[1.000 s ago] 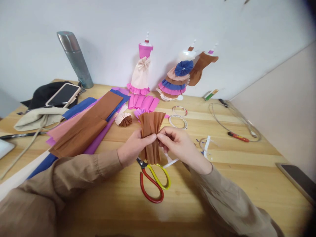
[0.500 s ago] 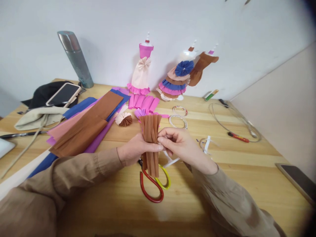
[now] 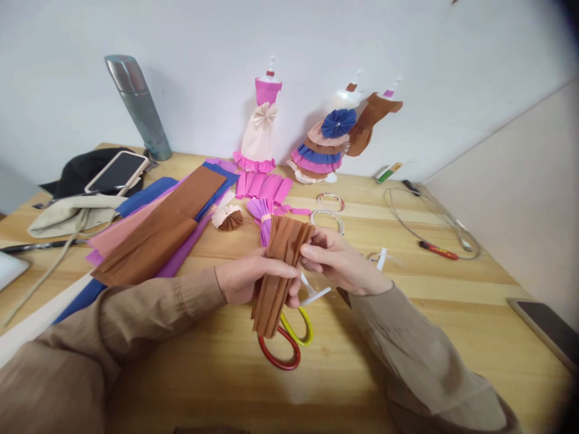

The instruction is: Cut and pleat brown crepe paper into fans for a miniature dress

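Observation:
Between both hands I hold a strip of pleated brown crepe paper (image 3: pixel 266 304), tilted with its top leaning right. My left hand (image 3: pixel 246 277) wraps its middle, the thumb lying across the folds. At the upper right edge, my right hand (image 3: pixel 341 259) pinches the paper between thumb and fingers. Beneath the paper on the table lie scissors with one red and one yellow handle (image 3: pixel 301 331); their blades are hidden. A gathered purple paper piece (image 3: pixel 261 214) lies just behind the brown pleats. White paper scraps (image 3: pixel 316 295) rest below my right hand.
Stacked coloured crepe paper (image 3: pixel 154 229) lies at left, near a pink and brown rosette (image 3: pixel 228 217). Small dress forms in paper dresses (image 3: pixel 257 138) stand by the wall. Tape rolls (image 3: pixel 326 222), a cable (image 3: pixel 393 211), a bottle (image 3: pixel 145 114) and phones (image 3: pixel 117 172) lie or stand around.
The pleated brown paper has tilted, its top moving right and its bottom left. My right hand has shifted slightly right with its edge. More of the purple piece shows behind it.

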The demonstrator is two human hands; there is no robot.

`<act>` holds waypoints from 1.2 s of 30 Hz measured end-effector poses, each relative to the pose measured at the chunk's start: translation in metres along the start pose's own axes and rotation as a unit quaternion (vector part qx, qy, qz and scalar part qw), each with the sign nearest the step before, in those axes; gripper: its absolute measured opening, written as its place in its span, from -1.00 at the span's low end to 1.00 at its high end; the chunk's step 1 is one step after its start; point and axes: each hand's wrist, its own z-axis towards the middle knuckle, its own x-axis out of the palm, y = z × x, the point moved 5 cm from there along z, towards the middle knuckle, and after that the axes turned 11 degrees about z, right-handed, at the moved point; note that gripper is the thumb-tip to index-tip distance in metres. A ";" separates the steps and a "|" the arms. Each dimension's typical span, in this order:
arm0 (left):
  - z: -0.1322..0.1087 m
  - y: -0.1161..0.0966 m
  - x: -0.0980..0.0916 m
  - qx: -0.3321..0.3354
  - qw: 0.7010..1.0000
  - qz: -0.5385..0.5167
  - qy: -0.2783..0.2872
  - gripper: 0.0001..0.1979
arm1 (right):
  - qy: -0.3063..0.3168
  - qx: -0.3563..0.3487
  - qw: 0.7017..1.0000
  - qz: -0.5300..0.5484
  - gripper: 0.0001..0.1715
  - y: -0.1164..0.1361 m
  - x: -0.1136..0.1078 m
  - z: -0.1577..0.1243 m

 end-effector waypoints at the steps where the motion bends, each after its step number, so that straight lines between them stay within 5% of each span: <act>1: 0.000 0.000 0.000 -0.001 1.000 0.002 -0.001 -0.72 | -0.006 -0.001 1.000 0.003 -0.56 0.000 -0.001 0.000; 25: 0.001 0.004 -0.009 0.042 0.987 0.078 -0.136 -0.45 | -0.085 -0.039 0.995 0.039 -0.64 0.002 -0.012 0.001; 36: 0.001 -0.005 -0.020 0.064 0.950 0.158 -0.262 -0.80 | -0.130 -0.045 0.989 0.054 -0.56 0.000 -0.018 0.001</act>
